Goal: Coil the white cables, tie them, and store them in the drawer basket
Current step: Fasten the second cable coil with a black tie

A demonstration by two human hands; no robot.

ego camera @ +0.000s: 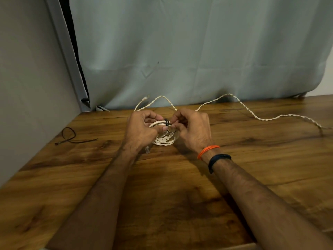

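A coiled white cable (164, 140) rests on the wooden table (162, 186) between my hands. My left hand (142, 128) grips the coil's left side, thumb pressing near its top. A black tie (167, 122) is wrapped round the coil's upper strands, and my right hand (193, 129) pinches its loose end. A second, twisted white cable (252, 112) lies uncoiled behind my hands and runs off to the right. Its near end (145, 99) curls up at the back. No drawer basket is in view.
Another black tie (71, 137) lies looped on the table at the left, near the grey wall panel (27, 87). A pale grey-blue curtain (180, 51) hangs along the table's back edge. My right wrist wears an orange thread and a dark band.
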